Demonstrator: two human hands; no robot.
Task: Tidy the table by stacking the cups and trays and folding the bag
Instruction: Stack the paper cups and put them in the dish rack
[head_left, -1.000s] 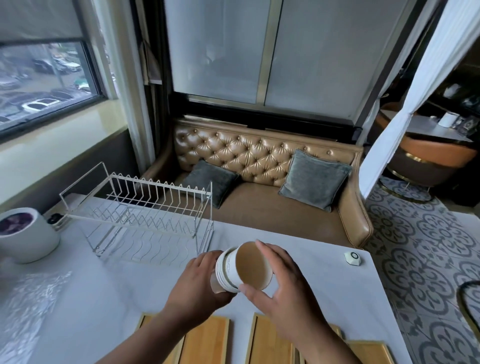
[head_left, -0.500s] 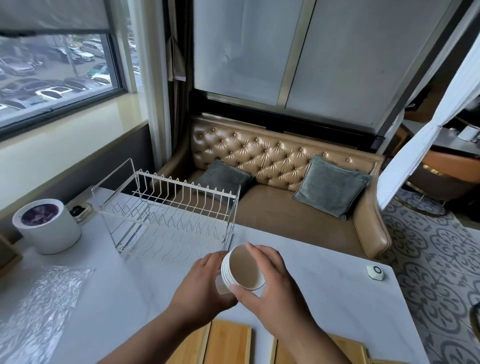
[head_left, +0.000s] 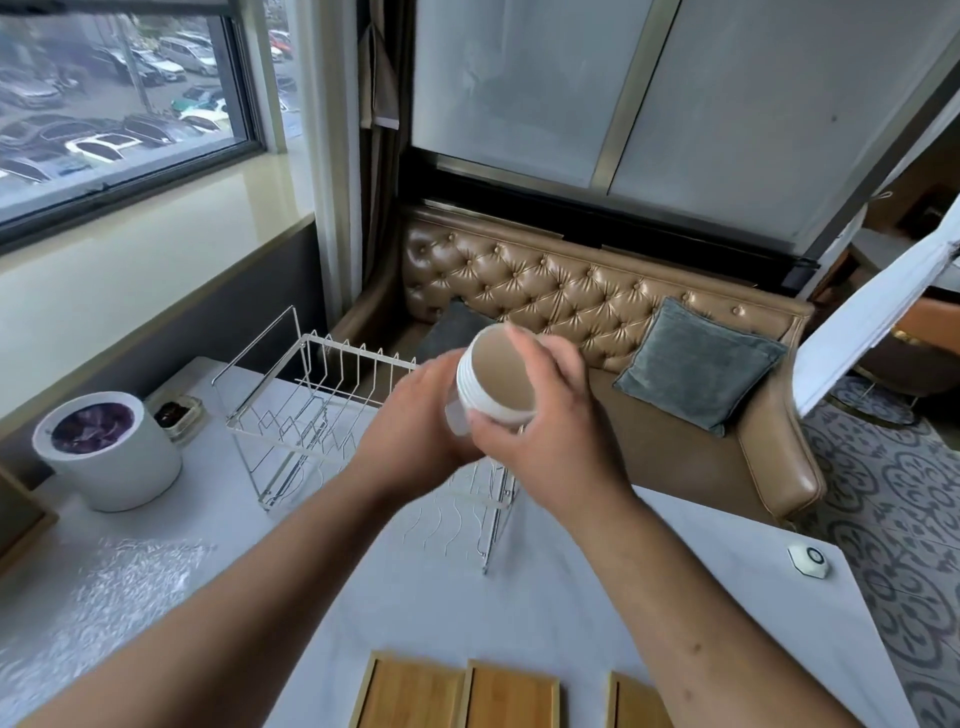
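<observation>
A stack of white paper cups (head_left: 496, 382), brown inside, is tilted with its mouth toward me, held in the air above the white wire rack (head_left: 311, 415). My left hand (head_left: 415, 423) wraps the stack's lower part from the left. My right hand (head_left: 553, 415) grips its rim from the right. Three wooden trays lie side by side at the near table edge: one (head_left: 410, 693), a second (head_left: 511, 696) and a third (head_left: 636, 701). A clear plastic bag (head_left: 98, 597) lies crumpled on the table at the left.
A white round pot (head_left: 111, 467) with purple contents stands at the far left of the white table (head_left: 675, 597). A small white hexagonal button (head_left: 808, 560) sits near the right edge. A tufted brown sofa (head_left: 597, 312) with grey cushions is behind the table.
Both hands have lifted the cup stack up and away from me, over the wire rack. The camera has tilted and shifted, bringing the bag and trays more into view.
</observation>
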